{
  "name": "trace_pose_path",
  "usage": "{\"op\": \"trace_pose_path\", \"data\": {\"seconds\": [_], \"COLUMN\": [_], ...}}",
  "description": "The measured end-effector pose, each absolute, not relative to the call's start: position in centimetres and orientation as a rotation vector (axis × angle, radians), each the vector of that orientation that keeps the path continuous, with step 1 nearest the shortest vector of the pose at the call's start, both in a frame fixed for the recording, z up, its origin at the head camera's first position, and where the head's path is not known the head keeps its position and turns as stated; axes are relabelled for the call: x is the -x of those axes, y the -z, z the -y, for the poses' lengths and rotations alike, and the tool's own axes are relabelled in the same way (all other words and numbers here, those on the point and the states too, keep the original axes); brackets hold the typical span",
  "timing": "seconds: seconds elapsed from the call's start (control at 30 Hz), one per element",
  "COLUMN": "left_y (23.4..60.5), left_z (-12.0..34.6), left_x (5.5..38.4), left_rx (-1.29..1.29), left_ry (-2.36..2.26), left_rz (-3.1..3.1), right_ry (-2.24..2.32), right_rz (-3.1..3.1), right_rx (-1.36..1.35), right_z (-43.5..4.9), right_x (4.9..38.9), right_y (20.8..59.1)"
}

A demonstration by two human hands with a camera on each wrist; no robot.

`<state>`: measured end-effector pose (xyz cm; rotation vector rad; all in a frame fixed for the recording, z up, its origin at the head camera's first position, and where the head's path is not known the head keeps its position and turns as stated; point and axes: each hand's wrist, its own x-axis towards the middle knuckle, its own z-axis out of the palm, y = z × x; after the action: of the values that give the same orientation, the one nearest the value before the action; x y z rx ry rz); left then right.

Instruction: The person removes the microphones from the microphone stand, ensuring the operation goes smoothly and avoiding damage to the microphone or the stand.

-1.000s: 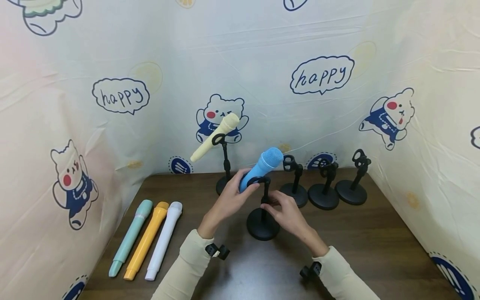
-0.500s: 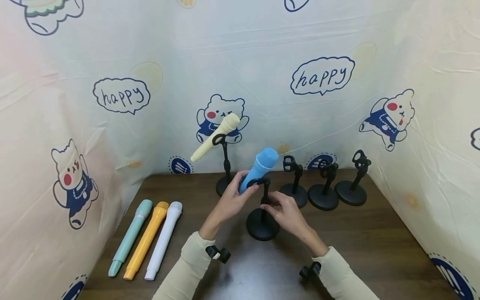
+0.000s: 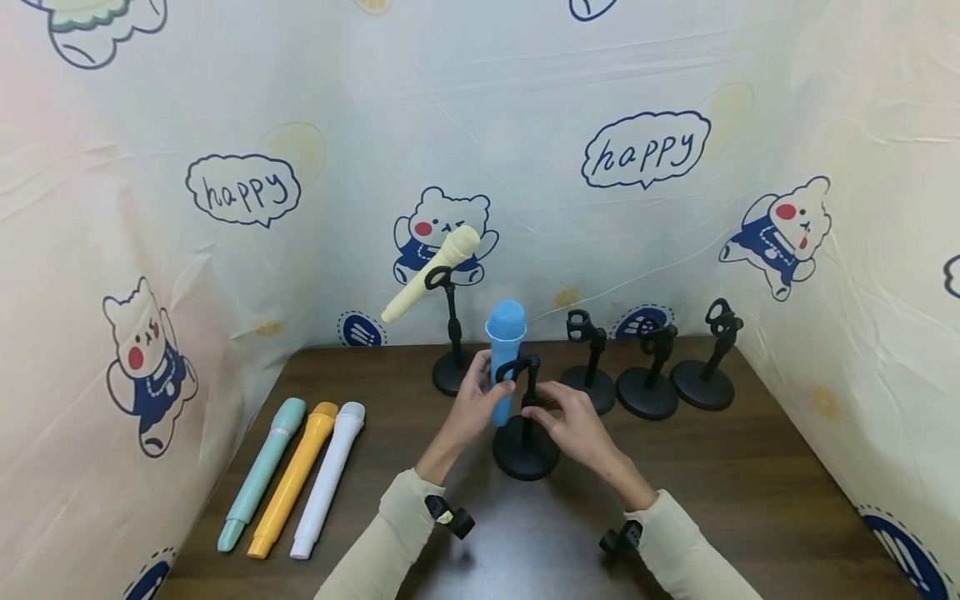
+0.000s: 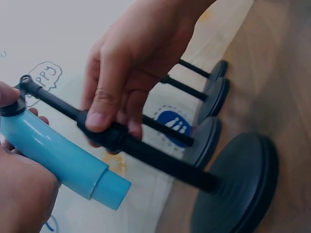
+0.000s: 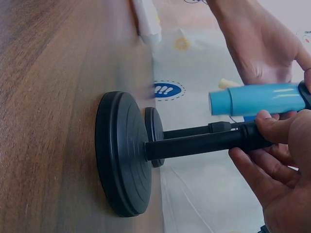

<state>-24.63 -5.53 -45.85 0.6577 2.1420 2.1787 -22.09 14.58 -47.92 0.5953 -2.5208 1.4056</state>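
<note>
A blue microphone [image 3: 506, 325] stands nearly upright inside the clip ring of a black microphone stand [image 3: 525, 450]. My left hand [image 3: 474, 406] grips the microphone's body, thumb close to the clip. In the left wrist view the microphone's narrower tail end [image 4: 112, 190] points down beside the pole. With thumb and fingers my right hand [image 3: 573, 421] holds the stand's pole at its collar [image 4: 104, 133]. The stand's round base [image 5: 124, 155] rests on the wooden table. Seen from the right wrist, the blue body runs roughly parallel to the pole.
Behind on the left, a second stand [image 3: 450, 371] carries a cream microphone [image 3: 431, 275]. Several black stands [image 3: 648, 392] with bare clips line the back right. Mint [image 3: 262, 475], orange [image 3: 294, 479] and white [image 3: 328, 479] microphones lie on the table [image 3: 675, 500] at left.
The blue microphone has swung from leaning right to nearly upright, its tail end now showing below my left hand. That hand has turned and shifted slightly right; my right hand stays on the pole.
</note>
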Motion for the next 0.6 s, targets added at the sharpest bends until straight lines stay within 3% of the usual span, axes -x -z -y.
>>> {"op": "trace_pose_path", "data": {"seconds": [0.6], "left_y": [46.8], "left_z": [4.6], "left_x": [24.5], "left_rx": [-0.699], "left_ry": [-2.323], "left_rz": [-1.974], "right_ry": [-1.341], "right_rz": [2.506], "right_rx": [-0.575], "right_z": [-14.5], "right_x": [22.3], "right_y": [48.2]}}
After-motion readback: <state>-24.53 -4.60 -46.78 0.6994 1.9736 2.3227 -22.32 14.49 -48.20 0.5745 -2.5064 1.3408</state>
